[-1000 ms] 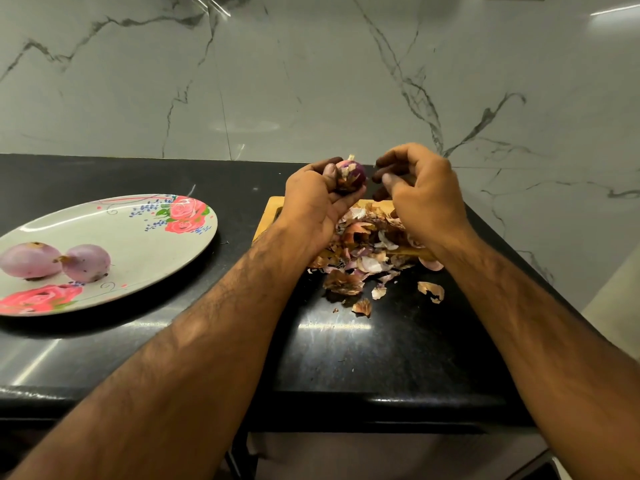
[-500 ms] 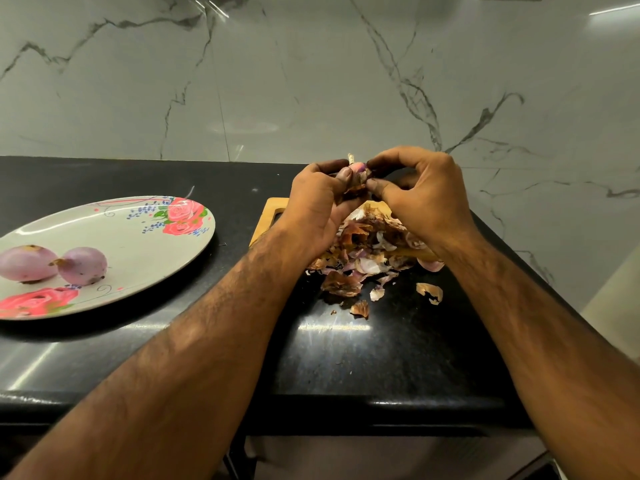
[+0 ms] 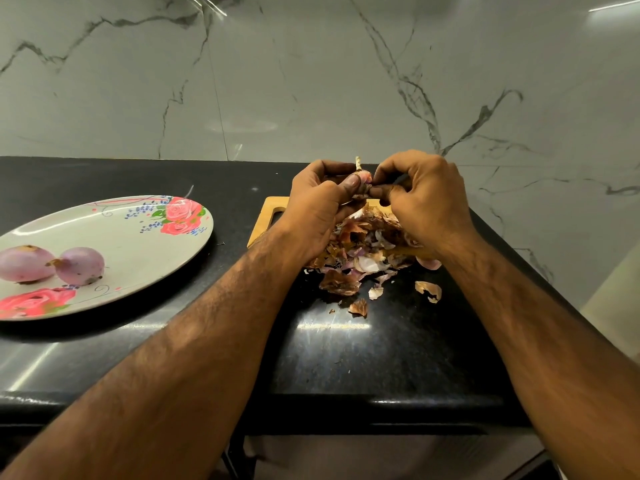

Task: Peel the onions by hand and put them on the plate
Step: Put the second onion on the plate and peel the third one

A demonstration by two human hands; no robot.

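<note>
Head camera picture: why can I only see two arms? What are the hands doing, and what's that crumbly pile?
The camera sits on the person's head and looks down, so you see only their arms. No machine, just bare hands. The left hand holds a small onion, and the right hand pinches its skin with its fingers. Below lies a pile of peels on a wooden board on the black counter. Two peeled onions lie on the flowered plate at the left.

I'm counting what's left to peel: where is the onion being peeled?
In the head view, the onion is held between the left hand and right hand, above the peel pile on the wooden board, right of the plate.
</note>
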